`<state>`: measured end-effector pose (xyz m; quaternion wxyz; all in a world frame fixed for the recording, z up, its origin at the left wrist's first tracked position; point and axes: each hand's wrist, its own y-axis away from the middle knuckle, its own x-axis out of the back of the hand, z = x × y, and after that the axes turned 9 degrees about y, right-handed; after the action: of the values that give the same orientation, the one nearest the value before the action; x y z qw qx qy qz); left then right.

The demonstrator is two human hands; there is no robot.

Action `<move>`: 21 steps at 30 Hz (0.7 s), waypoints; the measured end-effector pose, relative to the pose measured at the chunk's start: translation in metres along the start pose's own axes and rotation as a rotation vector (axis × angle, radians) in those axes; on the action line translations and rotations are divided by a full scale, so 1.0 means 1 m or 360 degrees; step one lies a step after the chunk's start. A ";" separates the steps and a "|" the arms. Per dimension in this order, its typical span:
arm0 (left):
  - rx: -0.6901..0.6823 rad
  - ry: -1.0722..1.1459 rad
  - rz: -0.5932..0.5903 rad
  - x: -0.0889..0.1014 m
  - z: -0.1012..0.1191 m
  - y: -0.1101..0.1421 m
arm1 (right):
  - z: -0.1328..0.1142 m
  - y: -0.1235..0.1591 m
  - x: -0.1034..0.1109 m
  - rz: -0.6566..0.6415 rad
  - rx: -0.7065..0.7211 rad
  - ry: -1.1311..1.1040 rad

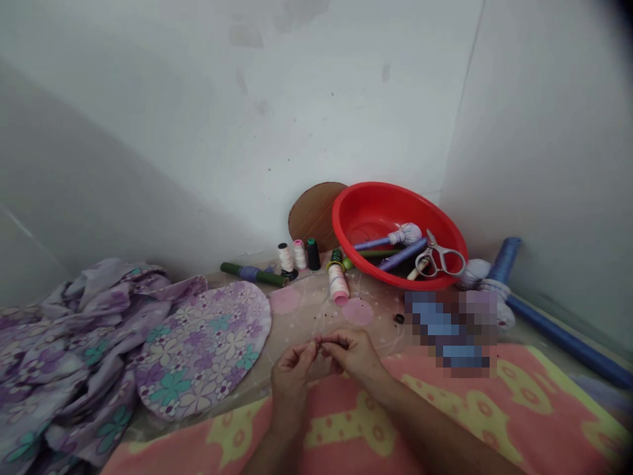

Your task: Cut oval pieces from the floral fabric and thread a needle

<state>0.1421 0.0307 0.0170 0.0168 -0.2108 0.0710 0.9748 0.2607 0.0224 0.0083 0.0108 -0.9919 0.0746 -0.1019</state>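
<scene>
My left hand [294, 366] and my right hand [353, 353] meet in the middle, above the edge of the pink and yellow patterned cloth [341, 432]. Both are closed in a pinch, fingertips touching or nearly so. Whatever lies between them is too small to make out. Just left of my hands is a round piece of purple floral fabric [208, 349]. Beyond them a spool of white thread [339, 284] with a pink base lies tilted on the surface.
Several small spools, among them a black one [313, 254], stand by the wall. A red basin [366, 198] holds wrapped sticks and scissors [438, 257]. Crumpled floral fabric [59, 356] fills the left. A green stick [252, 274] and a cardboard disc [316, 214] are behind; blue rods [568, 340] lie right.
</scene>
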 end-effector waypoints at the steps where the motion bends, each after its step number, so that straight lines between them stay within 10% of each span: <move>1: -0.0002 -0.0006 0.0004 0.000 0.000 0.000 | 0.001 0.000 0.000 0.0006 0.0025 0.0029; 21: -0.0019 -0.0002 -0.0007 0.003 -0.003 -0.001 | 0.005 0.002 0.002 0.0146 0.0628 0.0685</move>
<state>0.1409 0.0318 0.0135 0.0178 -0.2104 0.0648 0.9753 0.2634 0.0198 0.0033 0.1919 -0.9218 0.0987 -0.3219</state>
